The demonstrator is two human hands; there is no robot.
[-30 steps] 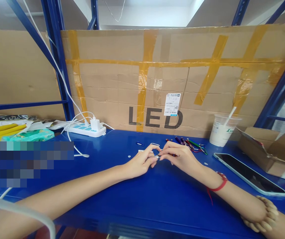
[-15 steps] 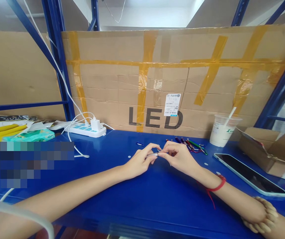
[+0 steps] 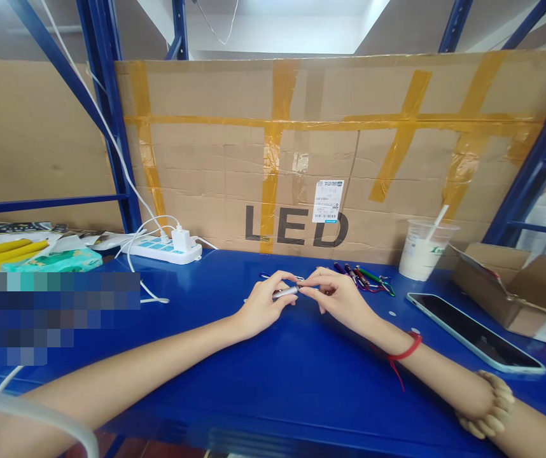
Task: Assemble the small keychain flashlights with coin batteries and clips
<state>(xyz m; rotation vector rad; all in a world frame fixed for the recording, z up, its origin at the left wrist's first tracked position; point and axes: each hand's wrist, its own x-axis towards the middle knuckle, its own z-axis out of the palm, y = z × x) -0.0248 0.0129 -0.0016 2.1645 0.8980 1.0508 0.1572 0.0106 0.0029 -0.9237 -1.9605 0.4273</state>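
One slim silvery rod (image 3: 285, 292), frame centre, pinched by left hand (image 3: 259, 308), right hand (image 3: 342, 300) at its end, grip too small to tell, cup (image 3: 420, 257) at right.

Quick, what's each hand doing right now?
Left hand: closed, holding a small silvery cylinder.
Right hand: pinched closed at the cylinder's end; what it grips, if anything, is too small to tell.

A phone (image 3: 476, 332) (screen dark) lies near a cardboard box (image 3: 489, 299) and a cup (image 3: 420, 256).
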